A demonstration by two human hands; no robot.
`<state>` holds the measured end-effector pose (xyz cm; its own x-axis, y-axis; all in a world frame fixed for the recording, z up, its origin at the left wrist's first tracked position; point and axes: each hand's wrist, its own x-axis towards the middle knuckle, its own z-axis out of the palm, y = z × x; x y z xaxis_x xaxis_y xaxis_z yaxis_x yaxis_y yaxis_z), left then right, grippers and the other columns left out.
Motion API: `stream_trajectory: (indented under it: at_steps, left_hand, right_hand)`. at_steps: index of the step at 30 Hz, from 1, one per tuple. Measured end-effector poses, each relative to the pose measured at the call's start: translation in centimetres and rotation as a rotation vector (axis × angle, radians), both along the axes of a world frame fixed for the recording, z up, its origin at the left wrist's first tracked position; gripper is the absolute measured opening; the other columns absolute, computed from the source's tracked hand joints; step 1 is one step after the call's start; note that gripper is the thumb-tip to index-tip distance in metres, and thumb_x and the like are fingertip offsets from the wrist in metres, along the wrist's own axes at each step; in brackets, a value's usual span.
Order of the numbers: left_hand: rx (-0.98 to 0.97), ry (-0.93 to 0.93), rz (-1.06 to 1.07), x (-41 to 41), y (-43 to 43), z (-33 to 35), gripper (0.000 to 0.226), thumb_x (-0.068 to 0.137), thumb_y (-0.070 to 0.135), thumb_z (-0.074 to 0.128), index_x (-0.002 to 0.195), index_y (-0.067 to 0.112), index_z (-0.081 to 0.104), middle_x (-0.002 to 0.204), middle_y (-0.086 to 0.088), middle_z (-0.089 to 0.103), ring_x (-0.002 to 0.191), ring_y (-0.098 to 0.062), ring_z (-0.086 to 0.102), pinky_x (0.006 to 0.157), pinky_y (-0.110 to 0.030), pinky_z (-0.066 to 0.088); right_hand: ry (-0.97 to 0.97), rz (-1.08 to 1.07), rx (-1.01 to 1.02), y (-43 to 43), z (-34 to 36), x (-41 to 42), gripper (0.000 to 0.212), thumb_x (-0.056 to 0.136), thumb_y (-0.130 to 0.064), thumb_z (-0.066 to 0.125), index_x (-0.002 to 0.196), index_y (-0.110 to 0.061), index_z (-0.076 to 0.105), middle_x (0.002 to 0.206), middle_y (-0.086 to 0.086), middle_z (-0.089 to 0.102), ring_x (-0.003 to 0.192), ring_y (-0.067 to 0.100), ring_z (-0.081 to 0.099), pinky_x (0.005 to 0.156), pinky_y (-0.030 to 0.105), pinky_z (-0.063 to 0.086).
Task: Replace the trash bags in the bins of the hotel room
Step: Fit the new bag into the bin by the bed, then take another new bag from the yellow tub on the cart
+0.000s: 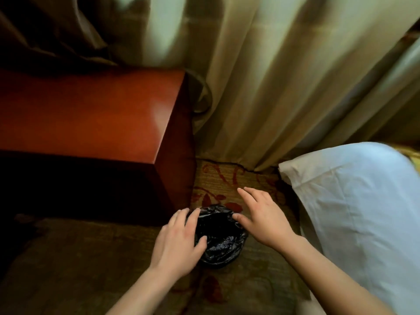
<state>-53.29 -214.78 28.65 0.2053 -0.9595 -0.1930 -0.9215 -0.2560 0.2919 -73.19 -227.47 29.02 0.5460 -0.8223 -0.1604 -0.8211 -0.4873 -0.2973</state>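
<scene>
Head: left hand (179,243), right hand (263,220) palm-down, splayed

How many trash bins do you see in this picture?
1. The bin, lined with a black bag, stands on the carpet between the wooden cabinet and the white pillow, with the left hand and right hand at its rim. Others may be out of view.

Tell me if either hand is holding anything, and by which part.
Nothing is gripped. Both hands are open: the left hand rests on the left rim of the trash bag, and the right hand has its thumb at the right rim.
</scene>
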Motion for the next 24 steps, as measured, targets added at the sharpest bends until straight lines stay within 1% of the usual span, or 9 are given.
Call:
stream_trajectory:
  at_steps: [3, 5, 8, 10, 13, 15, 19, 24]
  left_hand:
    - [-0.018, -0.016, -0.037, -0.8, -1.3, 8.9, 0.070, 0.095, 0.055, 0.043, 0.155, 0.028, 0.018, 0.159, 0.000, 0.027, 0.147, -0.017, 0.024, 0.114, -0.036, 0.031]
    - [-0.007, -0.016, -0.041, -1.3, -1.5, 14.2, 0.070, 0.095, 0.055, 0.043, 0.155, 0.029, 0.017, 0.160, -0.001, 0.027, 0.147, -0.018, 0.024, 0.115, -0.037, 0.031]
    - [0.001, 0.017, -0.007, -2.2, -0.8, 21.1, 0.070, 0.095, 0.054, 0.045, 0.155, 0.028, 0.020, 0.159, -0.002, 0.029, 0.146, -0.018, 0.026, 0.112, -0.037, 0.034]
    - [0.000, 0.046, 0.028, -2.5, 0.2, 24.7, 0.069, 0.094, 0.053, 0.047, 0.154, 0.027, 0.022, 0.158, -0.003, 0.031, 0.145, -0.020, 0.028, 0.111, -0.038, 0.036]
    - [-0.010, 0.070, 0.075, -2.3, 1.8, 28.4, 0.069, 0.094, 0.052, 0.048, 0.154, 0.026, 0.024, 0.157, -0.004, 0.033, 0.145, -0.021, 0.030, 0.110, -0.041, 0.038]
    - [-0.018, 0.047, 0.051, -2.1, 2.2, 30.1, 0.070, 0.094, 0.053, 0.047, 0.154, 0.026, 0.023, 0.157, -0.005, 0.031, 0.146, -0.023, 0.027, 0.111, -0.043, 0.036]
    - [-0.044, -0.022, -0.101, -2.3, 1.7, 32.4, 0.071, 0.094, 0.055, 0.043, 0.155, 0.028, 0.018, 0.161, -0.008, 0.023, 0.150, -0.025, 0.017, 0.117, -0.043, 0.027]
    - [-0.078, -0.082, -0.372, -1.3, 1.5, 34.6, 0.072, 0.094, 0.057, 0.043, 0.155, 0.029, 0.017, 0.162, -0.008, 0.021, 0.151, -0.026, 0.013, 0.118, -0.048, 0.025]
  right_hand:
    - [-0.008, -0.038, 0.015, 0.6, 8.6, -0.6, 0.075, 0.093, -0.060, 0.050, 0.155, -0.029, 0.024, 0.158, -0.003, 0.033, 0.146, 0.018, 0.026, 0.117, 0.036, 0.032]
    - [-0.015, -0.074, 0.020, 1.0, 14.0, -1.5, 0.074, 0.092, -0.060, 0.050, 0.155, -0.029, 0.025, 0.157, -0.004, 0.035, 0.145, 0.018, 0.028, 0.116, 0.037, 0.034]
    - [-0.032, -0.127, 0.054, 1.8, 21.3, -3.3, 0.073, 0.093, -0.060, 0.050, 0.154, -0.028, 0.026, 0.154, -0.004, 0.038, 0.142, 0.019, 0.032, 0.112, 0.039, 0.039]
    - [-0.034, -0.152, 0.057, 2.7, 25.5, -4.5, 0.073, 0.093, -0.060, 0.049, 0.154, -0.028, 0.027, 0.153, -0.004, 0.039, 0.142, 0.019, 0.033, 0.112, 0.038, 0.039]
    - [-0.034, -0.177, 0.043, 4.9, 29.9, -5.9, 0.071, 0.093, -0.059, 0.049, 0.153, -0.027, 0.029, 0.152, -0.003, 0.041, 0.141, 0.020, 0.034, 0.112, 0.038, 0.039]
    - [-0.030, -0.206, 0.023, 6.3, 31.9, -6.3, 0.070, 0.094, -0.058, 0.049, 0.153, -0.027, 0.029, 0.152, -0.003, 0.041, 0.141, 0.020, 0.033, 0.112, 0.038, 0.038]
    - [-0.009, -0.302, -0.009, 9.1, 34.3, -5.9, 0.070, 0.094, -0.058, 0.049, 0.154, -0.028, 0.028, 0.151, -0.003, 0.042, 0.140, 0.020, 0.034, 0.112, 0.038, 0.038]
    - [-0.022, -0.506, -0.058, 15.4, 37.4, -4.0, 0.069, 0.094, -0.058, 0.049, 0.152, -0.027, 0.030, 0.149, -0.001, 0.044, 0.136, 0.024, 0.038, 0.108, 0.040, 0.041]
